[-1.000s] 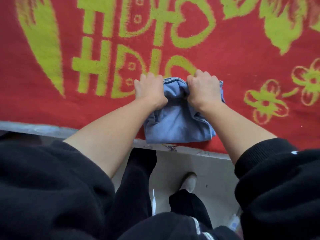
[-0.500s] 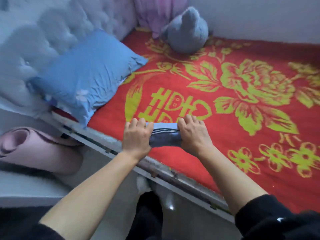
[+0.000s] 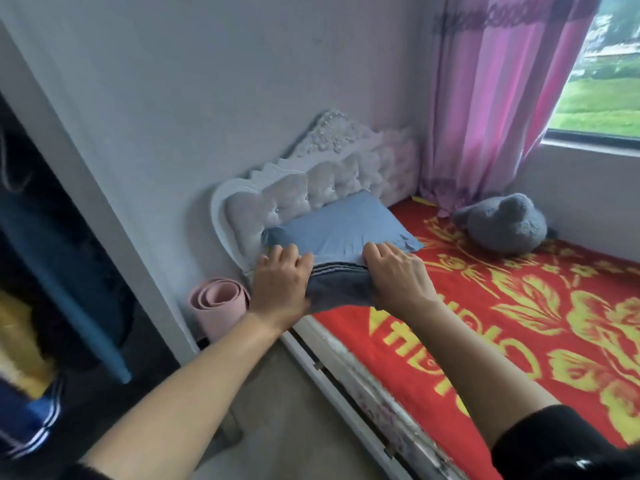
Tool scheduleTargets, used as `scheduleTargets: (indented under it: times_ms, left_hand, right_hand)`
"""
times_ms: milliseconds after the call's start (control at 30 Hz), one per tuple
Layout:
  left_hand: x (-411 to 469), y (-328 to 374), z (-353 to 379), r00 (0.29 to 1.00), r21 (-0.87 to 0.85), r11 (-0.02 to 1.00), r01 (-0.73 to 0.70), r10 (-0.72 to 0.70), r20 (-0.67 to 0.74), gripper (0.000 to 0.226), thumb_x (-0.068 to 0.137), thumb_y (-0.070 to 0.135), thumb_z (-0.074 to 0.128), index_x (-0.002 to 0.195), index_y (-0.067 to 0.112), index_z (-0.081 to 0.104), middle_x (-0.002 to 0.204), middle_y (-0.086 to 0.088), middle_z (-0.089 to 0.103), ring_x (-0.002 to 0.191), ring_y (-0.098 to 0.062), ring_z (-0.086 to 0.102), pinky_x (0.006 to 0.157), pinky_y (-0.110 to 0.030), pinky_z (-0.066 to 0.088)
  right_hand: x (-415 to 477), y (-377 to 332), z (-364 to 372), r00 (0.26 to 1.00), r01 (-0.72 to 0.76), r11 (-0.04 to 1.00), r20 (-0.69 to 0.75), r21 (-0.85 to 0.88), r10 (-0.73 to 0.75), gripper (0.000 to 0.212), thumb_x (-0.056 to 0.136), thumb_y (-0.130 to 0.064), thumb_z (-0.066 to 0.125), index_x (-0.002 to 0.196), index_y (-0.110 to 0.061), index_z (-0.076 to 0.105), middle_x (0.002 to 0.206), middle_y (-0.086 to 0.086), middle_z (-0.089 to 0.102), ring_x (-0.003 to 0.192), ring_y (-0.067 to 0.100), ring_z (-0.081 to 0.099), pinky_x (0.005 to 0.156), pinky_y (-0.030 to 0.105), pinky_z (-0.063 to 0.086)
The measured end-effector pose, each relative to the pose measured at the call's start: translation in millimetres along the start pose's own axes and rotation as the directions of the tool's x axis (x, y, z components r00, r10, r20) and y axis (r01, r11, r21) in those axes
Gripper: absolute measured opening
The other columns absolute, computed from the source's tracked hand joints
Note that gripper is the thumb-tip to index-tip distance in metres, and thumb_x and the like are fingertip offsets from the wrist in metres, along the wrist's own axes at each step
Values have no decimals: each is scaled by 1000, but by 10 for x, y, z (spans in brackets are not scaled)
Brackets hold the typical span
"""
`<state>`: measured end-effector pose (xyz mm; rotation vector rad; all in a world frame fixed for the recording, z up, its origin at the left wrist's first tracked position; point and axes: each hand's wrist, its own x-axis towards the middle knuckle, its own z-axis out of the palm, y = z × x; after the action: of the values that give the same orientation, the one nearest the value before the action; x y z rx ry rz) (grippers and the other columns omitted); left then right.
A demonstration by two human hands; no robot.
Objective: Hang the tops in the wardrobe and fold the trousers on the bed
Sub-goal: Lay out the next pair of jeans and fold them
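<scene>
While the left hand (image 3: 280, 284) grips one end of the folded grey-blue trousers (image 3: 337, 287) and the right hand (image 3: 398, 278) the other, the fingers of both curl over the top of the bundle. It sits at the near edge of the bed (image 3: 519, 341), just in front of the blue pillow (image 3: 341, 230). A rolled pink mat (image 3: 220, 301) sits beside the headboard (image 3: 311, 188). A grey plush toy (image 3: 502, 225) lies near the pink curtain (image 3: 485, 98).

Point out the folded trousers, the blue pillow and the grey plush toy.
folded trousers (image 3: 341, 291), head view, middle of the visible dark fabric.
blue pillow (image 3: 341, 223), head view, middle of its top face.
grey plush toy (image 3: 502, 226), head view, middle of its body.
</scene>
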<state>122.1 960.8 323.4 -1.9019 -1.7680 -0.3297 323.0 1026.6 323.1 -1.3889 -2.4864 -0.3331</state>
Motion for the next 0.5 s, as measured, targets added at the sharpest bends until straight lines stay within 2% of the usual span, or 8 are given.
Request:
scheduleTargets:
  times_ms: [67, 133, 200, 300, 433, 500]
  left_hand:
    - [-166, -461, -257, 999, 40, 998, 50, -49, -20, 43, 47, 25, 80, 83, 13, 60, 83, -10, 52, 75, -32, 51, 57, -37, 40]
    - [-387, -1024, -544, 996, 91, 992, 85, -82, -32, 43, 49, 23, 79, 87, 12, 62, 87, -11, 52, 76, -33, 51, 58, -37, 42]
    - [-635, -1635, -868, 991, 152, 980, 132, -132, -10, 46, 56, 26, 76, 98, 13, 62, 98, -11, 53, 85, -32, 52, 63, -37, 42]
    - [-1026, -2537, -1368, 970, 241, 942, 233, -242, 8, 50, 69, 34, 69, 114, 20, 52, 116, -6, 49, 102, -27, 47, 72, -38, 39]
    - [-1555, -3635, -2010, 943, 327, 889, 321, -331, -27, 54, 73, 30, 67, 122, 22, 46, 126, -3, 48, 113, -27, 47, 83, -40, 43]
    - [-1788, -4134, -2299, 929, 383, 852, 357, -366, -50, 53, 74, 26, 66, 122, 21, 44, 128, -2, 49, 115, -27, 47, 84, -41, 44]
  right_hand:
    - [201, -454, -197, 997, 55, 998, -54, -29, -57, 47, 73, -23, 76, 107, -19, 45, 102, -1, 60, 97, 21, 61, 63, 32, 37]
    - [410, -1037, -395, 987, 115, 993, -106, -38, -119, 40, 79, -27, 71, 107, -20, 43, 102, -2, 60, 97, 21, 62, 63, 32, 37]
    - [615, -1705, -603, 973, 173, 985, -151, -25, -174, 33, 83, -29, 64, 106, -20, 43, 103, -2, 61, 97, 22, 64, 64, 32, 37]
    - [916, -2733, -911, 949, 241, 970, -209, 0, -236, 27, 82, -28, 59, 103, -21, 44, 103, -2, 63, 97, 24, 65, 63, 33, 33]
    - [1303, -4041, -1362, 892, 362, 932, -296, 10, -343, 32, 80, -23, 59, 93, -25, 31, 99, 0, 64, 91, 27, 67, 62, 34, 35]
    - [1448, -4647, -1598, 852, 408, 913, -359, 1, -380, 28, 81, -23, 58, 94, -24, 33, 96, 0, 65, 87, 27, 68, 59, 34, 35]
